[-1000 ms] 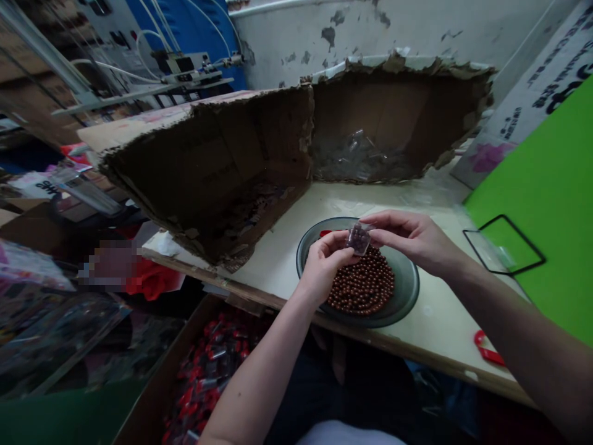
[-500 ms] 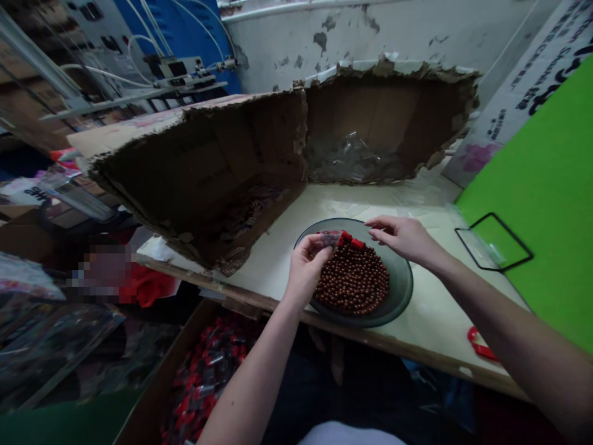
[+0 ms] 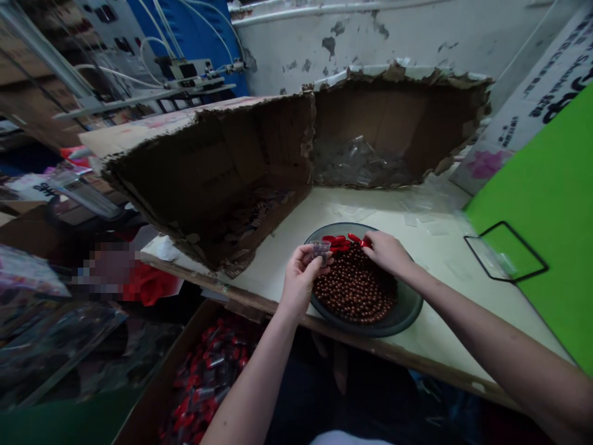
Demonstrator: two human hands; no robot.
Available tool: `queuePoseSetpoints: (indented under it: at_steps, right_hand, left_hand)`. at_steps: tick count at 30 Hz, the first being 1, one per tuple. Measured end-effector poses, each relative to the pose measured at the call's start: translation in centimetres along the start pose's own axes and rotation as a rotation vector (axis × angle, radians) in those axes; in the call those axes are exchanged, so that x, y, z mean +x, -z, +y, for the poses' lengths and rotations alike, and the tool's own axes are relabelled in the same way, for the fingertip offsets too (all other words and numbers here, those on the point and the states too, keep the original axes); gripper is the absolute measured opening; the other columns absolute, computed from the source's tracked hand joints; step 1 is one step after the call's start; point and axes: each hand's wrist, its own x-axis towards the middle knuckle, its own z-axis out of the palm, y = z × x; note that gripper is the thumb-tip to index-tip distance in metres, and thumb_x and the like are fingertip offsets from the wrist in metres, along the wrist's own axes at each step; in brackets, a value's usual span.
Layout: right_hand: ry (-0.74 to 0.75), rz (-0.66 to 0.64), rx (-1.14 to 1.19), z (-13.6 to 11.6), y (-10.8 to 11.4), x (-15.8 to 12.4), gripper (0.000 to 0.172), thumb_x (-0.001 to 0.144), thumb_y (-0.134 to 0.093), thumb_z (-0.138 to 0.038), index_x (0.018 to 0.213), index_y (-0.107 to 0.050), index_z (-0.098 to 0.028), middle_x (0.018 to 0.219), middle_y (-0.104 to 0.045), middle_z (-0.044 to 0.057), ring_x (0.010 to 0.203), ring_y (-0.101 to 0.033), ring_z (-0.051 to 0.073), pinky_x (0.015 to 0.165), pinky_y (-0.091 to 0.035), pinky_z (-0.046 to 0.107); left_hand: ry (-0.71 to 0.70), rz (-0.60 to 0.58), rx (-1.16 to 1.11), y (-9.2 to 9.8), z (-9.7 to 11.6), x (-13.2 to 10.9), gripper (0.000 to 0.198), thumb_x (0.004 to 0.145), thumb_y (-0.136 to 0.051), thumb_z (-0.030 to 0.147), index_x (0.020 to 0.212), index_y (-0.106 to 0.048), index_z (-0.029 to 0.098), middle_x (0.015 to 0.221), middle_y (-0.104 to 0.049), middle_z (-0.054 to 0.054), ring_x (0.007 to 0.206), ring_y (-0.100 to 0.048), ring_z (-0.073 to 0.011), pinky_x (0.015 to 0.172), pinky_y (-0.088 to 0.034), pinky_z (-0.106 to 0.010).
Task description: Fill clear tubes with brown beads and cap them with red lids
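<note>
My left hand [image 3: 299, 278] is closed on a small clear plastic container [image 3: 319, 250] with dark beads inside, held at the near left rim of a dark round dish [image 3: 407, 306]. The dish holds a heap of brown beads [image 3: 354, 287] and a few red caps [image 3: 340, 241] at its far side. My right hand [image 3: 386, 252] reaches down onto the far part of the dish, fingers curled at the red caps; what they grip is hidden.
Two torn cardboard boxes lie on their sides behind the dish, a left box [image 3: 208, 167] and a back box [image 3: 398, 123] with clear plastic pieces. A green board [image 3: 546, 204] stands at the right. Below the table edge a carton [image 3: 204, 377] holds red-capped containers.
The hands have parted: my left hand kept the small container and brought it down to the dish's left rim, while my right hand let go and dropped onto the red caps.
</note>
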Motion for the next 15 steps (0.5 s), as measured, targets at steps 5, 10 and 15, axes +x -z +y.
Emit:
queuePoseSetpoints:
  at_steps: [5,10,15]
  right_hand:
    - [0.038,0.059,0.553,-1.9,3.3,-2.5,0.021,0.079,-0.059,-0.036,0.094,-0.061,-0.021,0.083,-0.069,0.001,0.064,-0.063,0.015,0.061,-0.048,0.028]
    - [0.136,0.010,0.981,-5.2,6.2,-4.7,0.035,0.080,-0.062,-0.039,0.112,-0.065,-0.026,0.108,-0.070,0.003,0.093,-0.066,0.020,0.084,-0.053,0.036]
    - [0.198,0.052,0.924,-5.8,6.2,-5.7,0.031,0.083,-0.060,-0.039,0.111,-0.067,-0.028,0.115,-0.068,0.002,0.108,-0.061,0.022,0.098,-0.046,0.040]
  left_hand:
    - [0.037,-0.058,0.065,-0.9,-0.6,-0.7,0.030,0.082,-0.061,0.032,0.105,-0.057,0.015,0.096,-0.068,-0.009,0.078,-0.066,-0.0145,0.068,-0.052,-0.023]
    - [0.081,-0.095,0.158,-2.8,-1.7,-1.4,0.028,0.083,-0.058,0.034,0.104,-0.059,0.016,0.097,-0.066,-0.007,0.071,-0.063,-0.0116,0.064,-0.052,-0.022]
    - [0.052,-0.079,0.180,-3.6,-2.0,-1.5,0.026,0.084,-0.057,0.033,0.105,-0.059,0.017,0.096,-0.065,-0.005,0.068,-0.061,-0.0102,0.064,-0.052,-0.022]
